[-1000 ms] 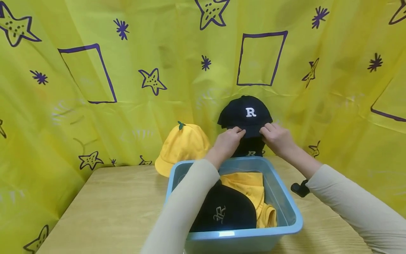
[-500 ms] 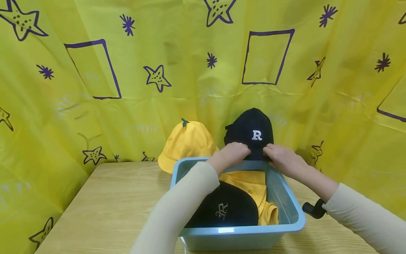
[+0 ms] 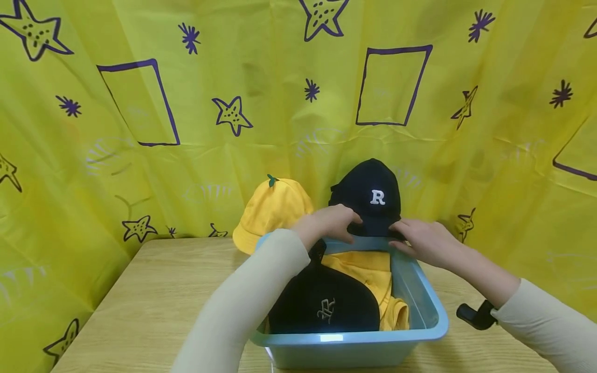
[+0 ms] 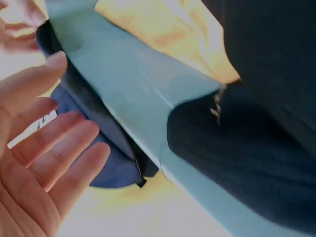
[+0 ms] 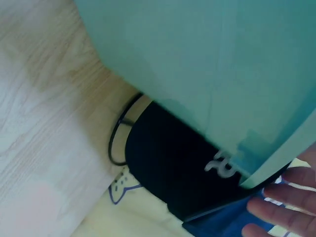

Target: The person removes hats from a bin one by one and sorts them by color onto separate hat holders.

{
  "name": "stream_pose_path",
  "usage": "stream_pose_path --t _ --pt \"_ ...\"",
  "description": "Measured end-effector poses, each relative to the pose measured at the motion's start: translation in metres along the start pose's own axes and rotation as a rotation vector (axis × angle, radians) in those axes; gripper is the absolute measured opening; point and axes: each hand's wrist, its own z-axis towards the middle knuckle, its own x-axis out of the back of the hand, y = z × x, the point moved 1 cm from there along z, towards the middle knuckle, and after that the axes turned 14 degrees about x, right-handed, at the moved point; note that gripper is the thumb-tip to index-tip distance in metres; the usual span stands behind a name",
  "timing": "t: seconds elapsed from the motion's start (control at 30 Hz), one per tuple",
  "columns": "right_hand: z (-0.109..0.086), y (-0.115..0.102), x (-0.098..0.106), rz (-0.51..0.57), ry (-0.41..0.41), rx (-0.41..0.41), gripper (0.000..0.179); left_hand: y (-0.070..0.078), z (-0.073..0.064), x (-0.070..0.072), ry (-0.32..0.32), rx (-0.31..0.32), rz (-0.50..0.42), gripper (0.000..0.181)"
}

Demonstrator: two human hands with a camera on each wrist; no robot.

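A black cap with a white R [image 3: 368,191] sits behind the blue bin, over another black cap [image 5: 168,158] whose own R shows in the right wrist view. My left hand [image 3: 332,224] hovers at the left of the upper cap's brim, fingers spread and holding nothing. On the brim's other side is my right hand [image 3: 426,242], its fingers loosely extended; whether they touch the brim I cannot tell. Inside the blue bin [image 3: 422,290] lie a black cap with a stitched emblem [image 3: 331,300] and folded yellow cloth [image 3: 368,267].
A yellow hat with a green leaf tip [image 3: 277,207] stands left of the black caps, partly behind my left arm. A black curved wire [image 5: 116,133] shows beside the lower cap. The wooden table [image 3: 154,295] meets a yellow curtain [image 3: 261,57] with drawn stars at the back.
Both hands have brought the R cap down over the black cap behind the bin. Since half a second ago, their fingers have loosened from the brim and spread apart.
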Motion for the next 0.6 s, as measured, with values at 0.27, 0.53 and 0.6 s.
stream_pose_path --t 0.27,0.53,0.6 --pt "-0.012 -0.025 0.017 0.010 0.046 0.012 0.049 -0.012 -0.020 0.013 -0.043 0.010 -0.121 0.057" --pt "-0.025 -0.045 0.025 0.038 0.139 0.129 0.072 -0.015 -0.035 0.015 -0.072 0.087 -0.099 0.061" --pt "-0.028 -0.051 0.026 0.039 0.135 0.141 0.077 -0.016 -0.041 0.015 -0.077 0.093 -0.104 0.062"
